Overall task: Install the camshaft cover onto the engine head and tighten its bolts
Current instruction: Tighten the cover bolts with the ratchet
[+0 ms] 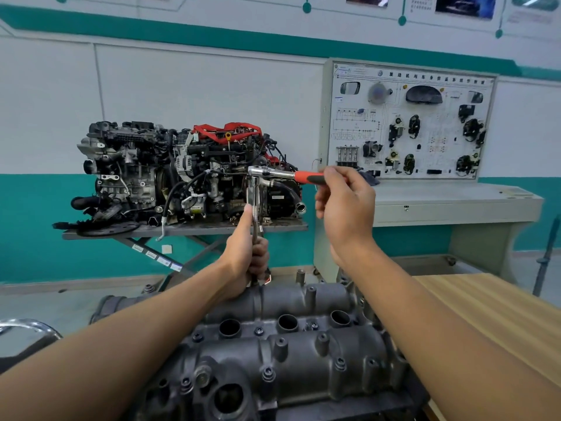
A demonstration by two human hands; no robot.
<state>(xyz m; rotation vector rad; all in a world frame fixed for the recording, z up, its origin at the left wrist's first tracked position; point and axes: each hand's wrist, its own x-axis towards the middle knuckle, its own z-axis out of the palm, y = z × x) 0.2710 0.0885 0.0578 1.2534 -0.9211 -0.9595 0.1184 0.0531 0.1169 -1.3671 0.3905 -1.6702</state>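
Note:
The dark grey camshaft cover (pixel 303 357) lies on the engine head in front of me, with several bolts (pixel 268 373) set along its edges and three round plug wells in the middle. A ratchet wrench (pixel 273 173) with a red and black handle stands on a long chrome extension bar (pixel 256 205) that reaches down to the cover's far edge. My left hand (pixel 247 253) is wrapped around the lower part of the extension bar. My right hand (pixel 346 202) grips the ratchet's red handle, out to the right of the ratchet head.
A complete engine (pixel 182 171) with red parts sits on a grey lift table (pixel 182 230) behind. To the right stands a training panel (pixel 409 123) on a grey console. A wooden tabletop (pixel 485 314) runs along my right. A chrome tube (pixel 27 326) curves at lower left.

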